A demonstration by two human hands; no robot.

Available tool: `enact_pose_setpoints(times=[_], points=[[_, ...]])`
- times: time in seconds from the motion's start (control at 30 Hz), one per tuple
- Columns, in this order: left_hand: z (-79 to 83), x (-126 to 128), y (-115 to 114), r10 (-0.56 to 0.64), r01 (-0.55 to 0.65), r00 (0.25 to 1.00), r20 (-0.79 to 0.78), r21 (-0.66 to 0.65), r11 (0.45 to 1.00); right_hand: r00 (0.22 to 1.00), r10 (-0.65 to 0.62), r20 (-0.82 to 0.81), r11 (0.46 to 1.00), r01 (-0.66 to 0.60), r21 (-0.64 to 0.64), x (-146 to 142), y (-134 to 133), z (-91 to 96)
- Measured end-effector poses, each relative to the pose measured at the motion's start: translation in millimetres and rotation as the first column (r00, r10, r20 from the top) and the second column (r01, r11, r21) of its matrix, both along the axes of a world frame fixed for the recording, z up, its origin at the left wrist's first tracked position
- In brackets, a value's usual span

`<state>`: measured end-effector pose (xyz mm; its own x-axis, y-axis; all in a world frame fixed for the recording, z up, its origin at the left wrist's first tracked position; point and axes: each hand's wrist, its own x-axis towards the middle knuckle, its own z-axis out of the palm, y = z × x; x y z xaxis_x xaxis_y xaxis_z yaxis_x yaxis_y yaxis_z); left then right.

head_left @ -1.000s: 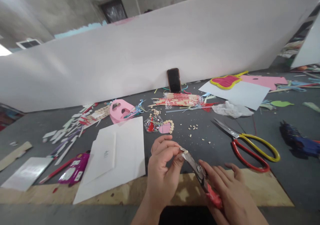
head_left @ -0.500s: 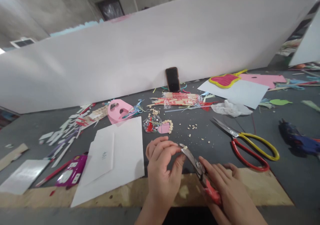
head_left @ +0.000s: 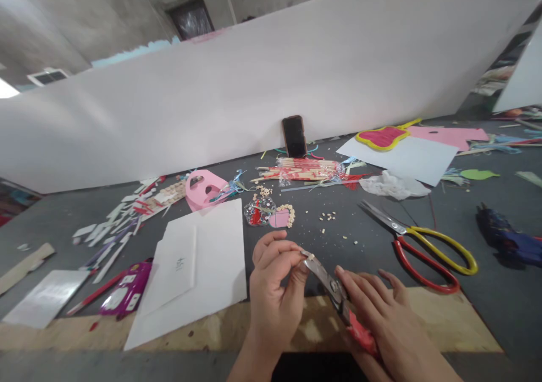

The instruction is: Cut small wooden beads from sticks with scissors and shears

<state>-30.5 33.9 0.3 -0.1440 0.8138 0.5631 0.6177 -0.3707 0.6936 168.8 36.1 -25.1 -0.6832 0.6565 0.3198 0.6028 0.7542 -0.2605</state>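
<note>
My right hand (head_left: 385, 314) is closed around the red handles of a pair of shears (head_left: 332, 286), which point up and to the left. At their tip sits a small pale wooden piece (head_left: 310, 256). My left hand (head_left: 277, 289) pinches with thumb and forefinger right at the shear tips; the fingertips partly hide what they hold. Just beyond lies a small pink shape (head_left: 279, 218) edged with pale pieces, beside a clear flower-shaped tray (head_left: 257, 211) with red bits in it. Several loose pale pieces (head_left: 328, 216) are scattered to its right.
Large scissors (head_left: 417, 238) with red and yellow handles lie to the right, near a blue glue gun (head_left: 508, 238). White sheets (head_left: 215, 257) and a purple package (head_left: 127, 291) are at left. Bagged sticks (head_left: 307, 169) and a phone (head_left: 293, 135) stand behind, before a white partition (head_left: 237, 94).
The view has shifted slightly, moving the scene a little right. The shears and both hands stay close together, with the pale piece still at the blade tips.
</note>
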Motion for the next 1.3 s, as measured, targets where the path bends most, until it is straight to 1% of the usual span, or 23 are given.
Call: enact_pose_setpoints(times=[0.17,0.27,0.43,0.6,0.7,0.77,0.83,0.97,1.03,1.1,1.23,1.3], points=[[3.9,-3,1,-0.023,0.023,1.000,0.002,-0.022,1.000,0.999,0.014,-0.037,0.997,-0.017,-0.076,0,2,-3.8],[5.2,-2,1,-0.016,0.016,1.000,-0.012,-0.022,1.000,0.997,0.004,-0.082,0.997,-0.010,-0.076,0,3,-8.9],[3.3,1,-1,0.033,-0.034,0.999,-0.040,-0.018,0.999,0.993,-0.005,-0.118,0.998,-0.002,-0.062,-1,4,-15.8],[-0.6,2,-1,0.059,-0.059,0.993,-0.098,0.002,0.998,0.996,-0.034,-0.085,0.996,0.027,-0.084,-2,2,-15.8],[-1.8,2,0,0.069,-0.066,0.994,-0.089,0.033,0.997,0.997,-0.050,-0.056,0.996,0.045,-0.081,-1,0,-11.9],[-2.0,3,0,0.070,-0.068,0.996,-0.056,0.041,0.997,0.998,-0.044,-0.038,0.997,0.041,-0.061,-2,0,-7.9],[-1.8,4,0,0.047,-0.047,0.999,0.002,0.017,0.999,0.999,-0.033,-0.025,0.999,0.032,-0.041,-2,0,-3.6],[-1.0,3,0,-0.068,0.081,0.979,0.190,-0.061,0.995,1.000,-0.016,-0.005,1.000,0.015,-0.027,-1,-1,1.4],[-0.5,1,1,-0.119,0.149,0.955,0.273,-0.092,0.985,1.000,0.003,-0.009,1.000,-0.003,-0.031,0,-1,1.4],[0.2,-1,2,-0.144,0.194,0.933,0.328,-0.123,0.973,1.000,0.019,-0.024,0.999,-0.020,-0.043,0,-1,0.5],[1.1,-2,2,-0.162,0.244,0.900,0.404,-0.161,0.956,0.998,0.027,-0.060,0.995,-0.032,-0.089,1,1,-2.4],[1.3,-1,1,-0.165,0.253,0.894,0.417,-0.165,0.953,0.996,0.037,-0.086,0.994,-0.046,-0.103,1,2,-4.8]])
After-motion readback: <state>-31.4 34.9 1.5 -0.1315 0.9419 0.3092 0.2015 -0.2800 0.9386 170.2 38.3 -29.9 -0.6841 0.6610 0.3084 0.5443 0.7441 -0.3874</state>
